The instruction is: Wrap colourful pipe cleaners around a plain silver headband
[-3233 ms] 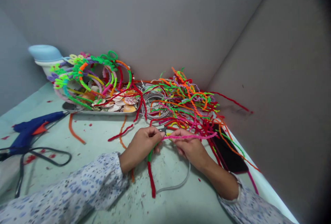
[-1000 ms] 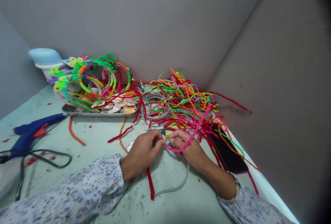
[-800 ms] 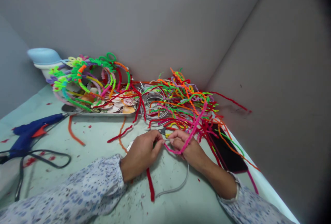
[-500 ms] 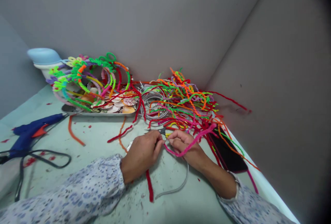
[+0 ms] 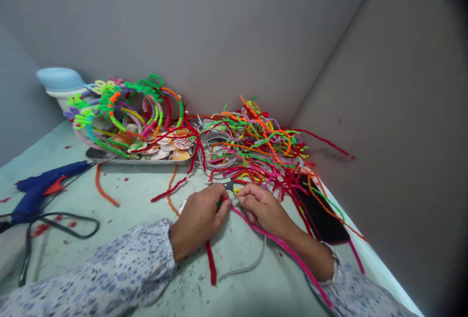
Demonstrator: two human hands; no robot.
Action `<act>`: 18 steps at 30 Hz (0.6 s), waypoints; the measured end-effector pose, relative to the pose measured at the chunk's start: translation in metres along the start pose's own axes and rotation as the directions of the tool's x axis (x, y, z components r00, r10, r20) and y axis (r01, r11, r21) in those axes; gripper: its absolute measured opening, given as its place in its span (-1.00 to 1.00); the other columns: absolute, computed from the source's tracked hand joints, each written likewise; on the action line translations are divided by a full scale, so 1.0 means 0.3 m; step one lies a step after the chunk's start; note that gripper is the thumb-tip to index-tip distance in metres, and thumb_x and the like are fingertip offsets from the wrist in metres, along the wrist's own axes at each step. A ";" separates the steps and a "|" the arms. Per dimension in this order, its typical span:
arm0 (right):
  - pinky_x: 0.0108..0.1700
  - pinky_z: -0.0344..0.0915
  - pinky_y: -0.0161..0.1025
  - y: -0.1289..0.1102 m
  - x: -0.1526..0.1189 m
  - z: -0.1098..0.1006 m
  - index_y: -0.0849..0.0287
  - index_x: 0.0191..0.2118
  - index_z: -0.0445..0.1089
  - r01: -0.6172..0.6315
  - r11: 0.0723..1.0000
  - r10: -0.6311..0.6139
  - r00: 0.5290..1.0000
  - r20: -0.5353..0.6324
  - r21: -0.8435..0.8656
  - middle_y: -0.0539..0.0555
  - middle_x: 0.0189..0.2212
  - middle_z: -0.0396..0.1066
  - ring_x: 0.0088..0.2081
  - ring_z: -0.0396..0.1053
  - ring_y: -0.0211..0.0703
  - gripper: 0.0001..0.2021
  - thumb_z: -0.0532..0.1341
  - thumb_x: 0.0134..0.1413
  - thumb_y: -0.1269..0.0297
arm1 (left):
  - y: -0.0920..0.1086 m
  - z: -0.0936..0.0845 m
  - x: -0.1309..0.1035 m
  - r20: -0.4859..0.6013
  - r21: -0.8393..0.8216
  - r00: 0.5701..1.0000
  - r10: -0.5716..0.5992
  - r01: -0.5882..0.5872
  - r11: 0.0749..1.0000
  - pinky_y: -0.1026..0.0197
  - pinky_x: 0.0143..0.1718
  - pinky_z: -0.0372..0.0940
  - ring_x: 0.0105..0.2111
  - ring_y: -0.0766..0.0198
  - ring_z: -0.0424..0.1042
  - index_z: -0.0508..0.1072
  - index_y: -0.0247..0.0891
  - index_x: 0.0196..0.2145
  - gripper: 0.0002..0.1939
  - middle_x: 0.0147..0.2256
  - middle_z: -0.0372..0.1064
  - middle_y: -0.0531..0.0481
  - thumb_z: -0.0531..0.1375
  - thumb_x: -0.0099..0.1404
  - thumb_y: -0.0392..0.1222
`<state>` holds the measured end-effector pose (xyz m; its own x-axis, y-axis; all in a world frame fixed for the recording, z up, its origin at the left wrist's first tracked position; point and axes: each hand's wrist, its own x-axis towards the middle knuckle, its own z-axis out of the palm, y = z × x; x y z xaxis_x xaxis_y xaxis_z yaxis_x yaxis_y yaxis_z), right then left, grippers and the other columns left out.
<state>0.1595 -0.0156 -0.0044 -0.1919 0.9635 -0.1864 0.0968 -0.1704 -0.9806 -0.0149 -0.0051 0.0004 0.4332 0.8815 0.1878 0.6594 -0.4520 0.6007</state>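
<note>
Pale-green tabletop [image 5: 146, 185], speckled. Left hand [image 5: 201, 217] pinches one end of a fuzzy hot-pink pipe cleaner [image 5: 283, 244] at centre, tail running toward 5 o'clock; right hand [image 5: 265, 208] pinches thin grey wire [image 5: 234, 272], apparently keeping the span between them straight.

Two hands [image 5: 200, 217], one glue gun [image 5: 40, 183], one tray [image 5: 146, 162], one pair scissors [image 5: 229, 185], one phone [image 5: 321, 217], one lidded container [image 5: 62, 82]; pipe cleaners [image 5: 269, 142] uncountable

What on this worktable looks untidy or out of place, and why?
The tangled heap of fuzzy strands trails over a black phone-like slab, which seems an odd item to leave partly covered. Red bits lie scattered around the blue glue gun, like unswept scraps. Nothing looks clearly damaged.
</note>
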 end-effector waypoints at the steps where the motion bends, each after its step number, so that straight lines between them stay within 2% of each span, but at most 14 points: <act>1: -0.68 -0.07 -0.45 0.002 0.000 0.000 0.18 -0.36 0.27 0.004 1.000 -0.004 1.000 0.002 0.003 -0.21 -0.80 0.11 -0.75 -0.03 -0.41 -0.87 0.13 -0.01 0.23 | 0.000 -0.002 -0.001 -0.001 0.001 1.000 0.001 -0.001 1.000 0.26 -0.41 0.12 -0.44 0.26 0.30 0.35 -0.22 -0.36 -0.89 -0.42 0.35 0.02 0.04 0.26 -0.22; 18: -0.67 -0.08 -0.44 -0.003 -0.004 0.000 0.17 -0.35 0.28 0.001 1.000 0.000 1.000 -0.005 0.006 -0.21 -0.78 0.12 -0.74 -0.02 -0.40 -0.88 0.13 0.01 0.23 | 0.002 0.001 0.006 -0.018 0.002 1.000 0.003 -0.003 1.000 0.26 -0.38 0.13 -0.42 0.26 0.31 0.33 -0.22 -0.36 -0.92 -0.41 0.35 0.01 0.05 0.24 -0.23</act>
<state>0.1594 -0.0165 -0.0032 -0.1875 0.9646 -0.1856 0.0907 -0.1712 -0.9811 -0.0134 -0.0039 0.0007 0.4243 0.8823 0.2037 0.6593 -0.4553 0.5983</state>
